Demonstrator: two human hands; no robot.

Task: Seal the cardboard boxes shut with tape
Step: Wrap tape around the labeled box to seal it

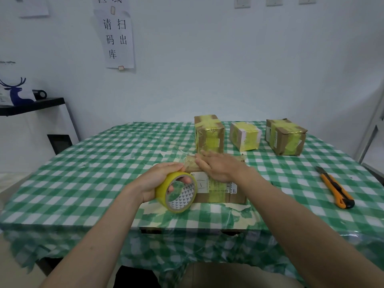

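Observation:
A flat cardboard box (220,194) with a white label lies in the middle of the table. My left hand (160,179) grips a yellow tape roll (176,192) at the box's left end, fingers through its core. A short clear strip of tape (190,161) runs from the roll to the box's far left corner. My right hand (218,165) lies flat on the box top, fingers straight, pressing near the strip. Three boxes wrapped in yellow tape stand behind: one (208,134) just beyond my right hand, a small one (245,136) and one (285,137) further right.
An orange and black utility knife (335,187) lies on the green checked tablecloth (93,163) at the right. A black shelf (31,104) with a deer-print bag stands at the far left by the wall. The table's front edge runs below the box.

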